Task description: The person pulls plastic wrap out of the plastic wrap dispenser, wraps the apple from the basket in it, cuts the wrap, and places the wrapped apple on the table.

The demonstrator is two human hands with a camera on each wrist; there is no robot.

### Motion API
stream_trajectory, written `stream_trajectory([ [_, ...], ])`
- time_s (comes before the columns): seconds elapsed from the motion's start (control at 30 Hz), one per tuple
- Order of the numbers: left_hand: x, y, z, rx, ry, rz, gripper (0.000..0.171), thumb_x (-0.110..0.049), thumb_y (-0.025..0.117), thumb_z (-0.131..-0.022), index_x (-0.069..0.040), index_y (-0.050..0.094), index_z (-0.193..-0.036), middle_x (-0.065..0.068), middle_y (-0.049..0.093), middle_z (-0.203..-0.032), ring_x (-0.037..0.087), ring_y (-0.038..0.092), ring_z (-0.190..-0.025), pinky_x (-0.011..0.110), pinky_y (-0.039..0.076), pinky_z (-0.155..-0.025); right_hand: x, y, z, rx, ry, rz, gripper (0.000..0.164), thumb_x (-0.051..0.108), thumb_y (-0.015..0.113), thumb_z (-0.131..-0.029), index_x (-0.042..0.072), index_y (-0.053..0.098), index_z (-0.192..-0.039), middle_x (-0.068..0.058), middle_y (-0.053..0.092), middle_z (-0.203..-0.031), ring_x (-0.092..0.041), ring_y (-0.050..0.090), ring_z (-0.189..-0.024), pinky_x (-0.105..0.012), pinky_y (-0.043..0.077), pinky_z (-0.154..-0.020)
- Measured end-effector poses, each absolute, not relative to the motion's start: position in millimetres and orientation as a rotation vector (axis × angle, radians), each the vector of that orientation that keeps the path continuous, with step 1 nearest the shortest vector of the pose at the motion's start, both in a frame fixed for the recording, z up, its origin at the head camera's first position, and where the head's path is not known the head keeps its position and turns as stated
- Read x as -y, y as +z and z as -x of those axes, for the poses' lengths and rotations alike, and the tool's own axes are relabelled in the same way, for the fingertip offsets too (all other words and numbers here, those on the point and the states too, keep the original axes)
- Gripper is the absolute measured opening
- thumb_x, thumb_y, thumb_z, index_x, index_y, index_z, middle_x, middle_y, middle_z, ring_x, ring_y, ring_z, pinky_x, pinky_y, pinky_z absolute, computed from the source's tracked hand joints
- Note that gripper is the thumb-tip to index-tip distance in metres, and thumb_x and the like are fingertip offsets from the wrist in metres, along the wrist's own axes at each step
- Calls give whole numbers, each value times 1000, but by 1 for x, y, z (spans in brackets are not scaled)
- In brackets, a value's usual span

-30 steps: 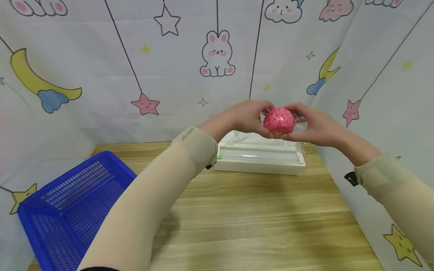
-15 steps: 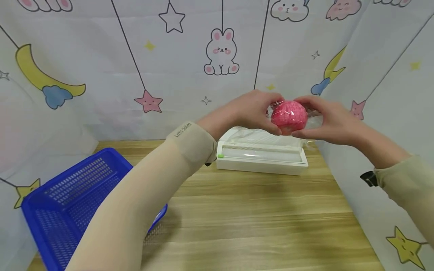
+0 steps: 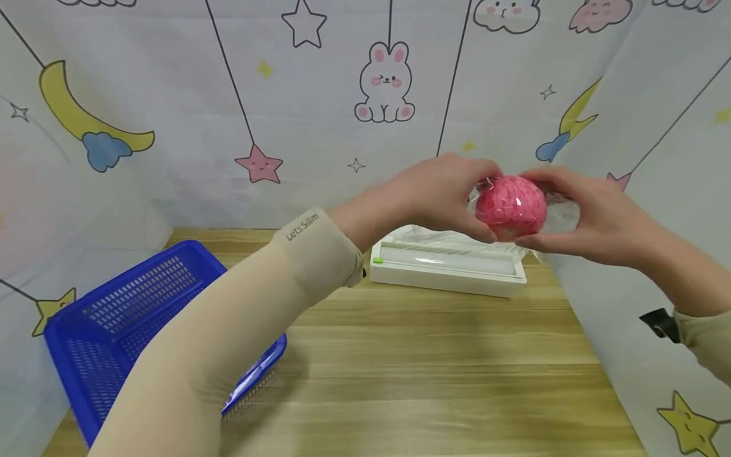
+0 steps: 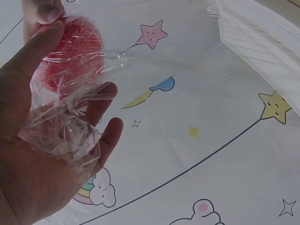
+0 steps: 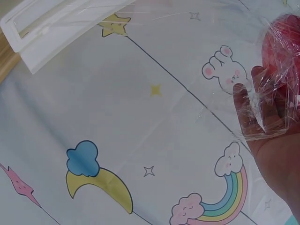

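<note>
Held up between both hands is a pink-red apple (image 3: 512, 208) wrapped in clear cling film (image 4: 70, 136). My left hand (image 3: 451, 190) grips its left side with thumb and fingers. From the opposite side my right hand (image 3: 599, 216) grips it with the thumb below and the index finger above. In the left wrist view, loose crumpled film bunches in the left palm beside the apple (image 4: 77, 51). More film (image 5: 272, 112) lies across the fingers of the right hand (image 5: 276, 145) in the right wrist view, where the apple is cut by the frame edge.
Behind and below the hands, a white cling film dispenser box (image 3: 448, 274) stands on the wooden table (image 3: 428, 355). A blue perforated plastic basket (image 3: 143, 289) sits at the left, partly hidden by the left forearm. White cartoon-printed cloth (image 3: 320, 108) lines the back and sides.
Both hands have moved right with the apple, which looks larger and nearer the head camera. The head view has shifted slightly. More of the basket's right rim shows past the left arm.
</note>
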State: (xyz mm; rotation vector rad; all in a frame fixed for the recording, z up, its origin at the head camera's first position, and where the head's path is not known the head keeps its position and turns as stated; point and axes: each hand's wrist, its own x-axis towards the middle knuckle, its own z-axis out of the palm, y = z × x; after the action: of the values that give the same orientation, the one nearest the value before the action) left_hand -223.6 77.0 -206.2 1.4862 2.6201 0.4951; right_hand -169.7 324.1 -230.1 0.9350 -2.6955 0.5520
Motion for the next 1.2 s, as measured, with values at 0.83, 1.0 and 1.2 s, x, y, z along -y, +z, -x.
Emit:
stream_trajectory([
  [0.83, -68, -244, 156, -2646, 207, -1526, 64, -67, 68, -72, -25, 45, -114, -20, 49, -88, -3, 46, -78, 17, 38, -63, -317, -278, 105, 2688, 602, -1012, 93, 27, 92, -53, 21, 44, -132, 13, 52, -118, -4, 54, -98, -12, 39, -81],
  [1.0, -67, -263, 143, -2643, 173, -1516, 64, -69, 67, -71, -27, 44, -112, -22, 47, -86, -5, 45, -73, 17, 39, -60, -314, -294, 92, 2700, 633, -1030, 91, 32, 91, -55, 20, 44, -132, 14, 54, -115, -3, 55, -94, -13, 41, -79],
  [1.2, -60, -293, 125, -2672, 164, -1547, 64, -71, 66, -71, -25, 44, -110, -22, 43, -82, -5, 43, -68, 17, 38, -55, -307, -316, 78, 2696, 632, -1083, 89, 44, 88, -57, 21, 45, -131, 15, 53, -116, -1, 54, -94, -13, 42, -77],
])
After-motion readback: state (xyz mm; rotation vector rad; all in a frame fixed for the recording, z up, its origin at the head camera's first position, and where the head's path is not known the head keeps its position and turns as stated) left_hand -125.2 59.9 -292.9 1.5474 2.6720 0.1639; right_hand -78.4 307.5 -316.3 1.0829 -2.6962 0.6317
